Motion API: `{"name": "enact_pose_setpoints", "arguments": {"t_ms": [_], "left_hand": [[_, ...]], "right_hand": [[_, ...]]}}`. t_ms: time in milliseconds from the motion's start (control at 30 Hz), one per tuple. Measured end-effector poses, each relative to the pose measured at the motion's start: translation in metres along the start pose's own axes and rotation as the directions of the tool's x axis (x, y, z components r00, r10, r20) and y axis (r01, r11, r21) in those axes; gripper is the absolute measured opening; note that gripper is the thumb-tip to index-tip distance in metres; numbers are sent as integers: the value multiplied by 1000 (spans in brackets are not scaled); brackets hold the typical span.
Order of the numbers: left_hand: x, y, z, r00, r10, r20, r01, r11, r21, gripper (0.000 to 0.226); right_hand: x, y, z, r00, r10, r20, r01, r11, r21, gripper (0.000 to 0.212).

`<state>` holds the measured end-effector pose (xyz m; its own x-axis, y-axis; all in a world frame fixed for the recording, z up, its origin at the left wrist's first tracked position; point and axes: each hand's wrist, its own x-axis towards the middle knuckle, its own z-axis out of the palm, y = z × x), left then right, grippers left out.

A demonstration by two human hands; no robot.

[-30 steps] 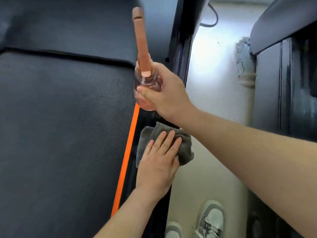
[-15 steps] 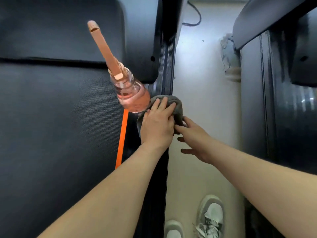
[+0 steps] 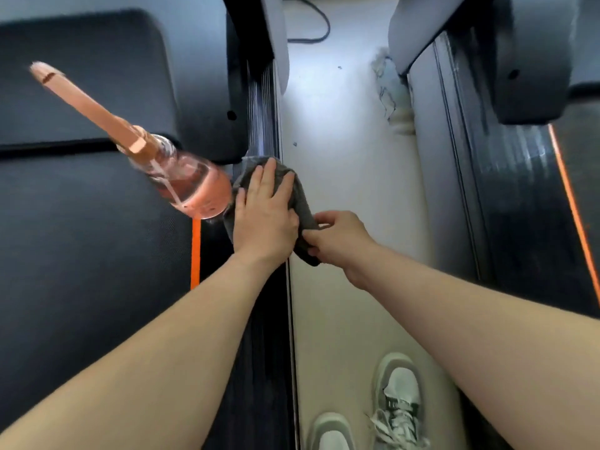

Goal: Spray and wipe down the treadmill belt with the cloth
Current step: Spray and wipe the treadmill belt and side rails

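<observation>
Step in hand: readying the cloth (image 3: pixel 305 209). I judge the wipe itself has not begun, as the cloth lies on the side rail (image 3: pixel 259 352) and not on the belt.
Left hand (image 3: pixel 264 219): centre of the frame, laid palm down on the cloth with fingers straight and spread. It presses and grips nothing.
Right hand (image 3: pixel 337 237): just right of centre. Thumb and fingers pinch the cloth's lower right edge where it hangs off the rail toward the floor (image 3: pixel 350 157).
Cloth: grey and bunched, at centre frame. It sits on the dark rail to the right of the orange stripe (image 3: pixel 195 251), its left edge touching or just beside the bottle's base.
Treadmill belt (image 3: pixel 91 254): dark and textured, filling the left of the frame. I can make out no spray film or wet patch on it.
Spray bottle (image 3: pixel 191 183): a clear body, left of centre, with no hand on it. Its base rests at the belt's right edge by the stripe.
Contents: pink liquid, roughly the lower half of the body, with a dip tube running down into it.
Sprayer head (image 3: pixel 87 102): a long orange-pink piece reaching toward the upper left, fitted on the bottle.
Next move, as I judge it: gather the cloth into one hand and bring it left over the stripe onto the belt without knocking the bottle. If the belt is dry, take up the bottle and spray first.
Also present: a second treadmill (image 3: pixel 519 222) at right, a pair of grey shoes (image 3: pixel 399 401) at the bottom and a cable (image 3: pixel 311 24) at the top.
</observation>
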<state>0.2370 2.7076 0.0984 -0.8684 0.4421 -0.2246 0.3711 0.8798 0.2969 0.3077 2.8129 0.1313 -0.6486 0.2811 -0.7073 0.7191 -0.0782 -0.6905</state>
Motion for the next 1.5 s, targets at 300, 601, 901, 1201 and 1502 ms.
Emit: {"name": "enact_pose_setpoints", "arguments": {"t_ms": [300, 601, 901, 1201, 1502], "left_hand": [[-127, 4, 39, 993, -63, -105, 44, 984, -171, 45], [-120, 17, -4, 978, -203, 44, 201, 875, -441, 18], [-143, 78, -51, 759, 21, 651, 522, 579, -626, 35], [-149, 159, -39, 835, 227, 502, 13, 902, -431, 11], [-145, 297, -16, 878, 361, 315, -194, 870, -454, 32]], "right_hand": [[-71, 82, 11, 988, 133, -73, -140, 985, -105, 20], [-86, 58, -9, 977, -65, -204, 34, 988, -149, 20], [-146, 63, -81, 960, -164, -227, 55, 905, -422, 46], [-175, 111, -196, 891, -35, -452, -43, 986, -161, 9], [-232, 146, -305, 939, -100, -330, -78, 870, -487, 17]]}}
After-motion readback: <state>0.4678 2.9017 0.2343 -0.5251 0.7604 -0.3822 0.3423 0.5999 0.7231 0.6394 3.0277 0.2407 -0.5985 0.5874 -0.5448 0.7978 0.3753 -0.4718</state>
